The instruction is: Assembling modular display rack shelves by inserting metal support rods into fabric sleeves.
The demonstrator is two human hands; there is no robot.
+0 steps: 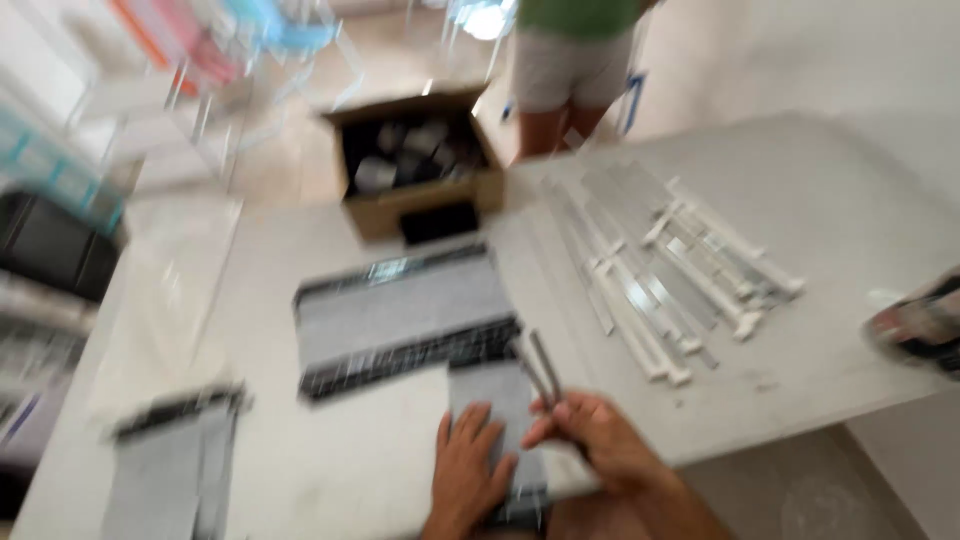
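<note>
Blurry frame. My left hand (468,462) lies flat, fingers spread, pinning the small grey rectangular panel (492,392) at bottom centre so it stays put; my right hand (592,432) is closed, pinching thin dark metal rods (538,368) angled up over it.

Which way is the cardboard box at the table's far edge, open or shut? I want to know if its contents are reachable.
Open. The cardboard box has its flaps up, and blurred grey pieces show inside.
</note>
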